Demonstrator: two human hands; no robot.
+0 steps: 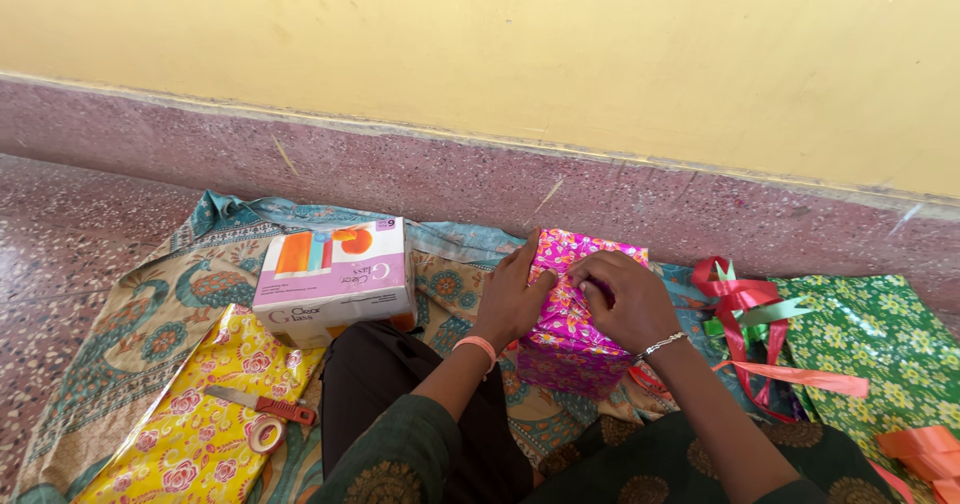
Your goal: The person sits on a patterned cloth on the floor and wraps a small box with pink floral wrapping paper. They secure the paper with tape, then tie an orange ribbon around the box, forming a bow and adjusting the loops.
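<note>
Pink-and-purple shiny wrapped box (570,334) is sitting on the patterned teal cloth (150,324) on the floor, with both hands pressing flat on its top: left hand (510,299) open against the edge, right hand (625,299) curling over the paper fold.

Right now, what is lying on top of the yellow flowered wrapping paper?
On the yellow flowered wrapping paper lie a red-handled utility knife and a roll of clear tape. What is under the sheet cannot be seen.
</note>
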